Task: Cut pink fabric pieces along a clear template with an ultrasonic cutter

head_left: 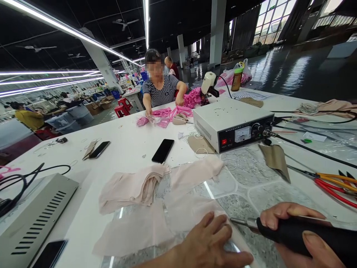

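My left hand [208,243] lies on a pale pink fabric piece [189,208], its fingers spread and slightly bent. In my right hand [292,223] is a handheld ultrasonic cutter [304,232] with a thick black handle and a thin metal tip. The tip meets the fabric's right edge, close to my left fingers. A second flat pale piece [134,232] lies to the left. Behind it sits a folded stack of the same fabric [128,188], and another piece [195,172] is to its right. Clear sheeting over a grey patterned board [267,197] lies underneath.
A control box [240,123] with a dial and cable stands behind the fabric. Red- and orange-handled tools [331,186] lie at right. A phone [163,150] is mid-table; a vented metal box [41,219] stands at left. Across the table, a person [160,89] handles pink strips.
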A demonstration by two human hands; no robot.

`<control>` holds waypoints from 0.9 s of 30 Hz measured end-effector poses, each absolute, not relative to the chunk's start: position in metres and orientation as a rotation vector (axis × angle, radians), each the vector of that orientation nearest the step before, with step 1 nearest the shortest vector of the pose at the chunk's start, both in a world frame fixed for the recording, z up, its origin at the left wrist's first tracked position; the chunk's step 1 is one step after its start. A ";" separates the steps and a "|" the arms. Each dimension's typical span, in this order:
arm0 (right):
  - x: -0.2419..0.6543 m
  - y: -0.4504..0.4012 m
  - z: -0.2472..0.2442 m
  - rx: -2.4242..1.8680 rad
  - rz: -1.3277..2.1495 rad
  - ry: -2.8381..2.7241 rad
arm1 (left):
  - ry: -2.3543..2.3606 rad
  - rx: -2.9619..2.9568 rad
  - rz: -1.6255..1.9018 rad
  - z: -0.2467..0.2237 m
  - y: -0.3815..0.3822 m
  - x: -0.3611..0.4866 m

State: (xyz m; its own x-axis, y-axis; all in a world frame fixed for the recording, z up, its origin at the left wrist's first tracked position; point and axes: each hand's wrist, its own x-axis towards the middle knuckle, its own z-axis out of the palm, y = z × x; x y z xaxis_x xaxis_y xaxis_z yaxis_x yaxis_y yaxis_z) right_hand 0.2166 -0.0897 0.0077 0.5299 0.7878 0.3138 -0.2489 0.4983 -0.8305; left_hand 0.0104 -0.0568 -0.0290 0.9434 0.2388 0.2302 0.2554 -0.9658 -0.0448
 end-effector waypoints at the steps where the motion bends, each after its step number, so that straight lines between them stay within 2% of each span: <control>1: 0.217 -0.090 0.007 -0.817 0.713 -0.776 | -0.386 -3.015 -0.360 -0.031 -0.056 0.010; 14: 0.215 -0.090 0.013 -0.824 0.687 -0.758 | -0.298 -3.034 -0.301 -0.010 -0.051 0.012; 27: 0.219 -0.092 0.007 -0.804 0.723 -0.731 | -0.275 -3.015 -0.338 -0.010 -0.051 0.013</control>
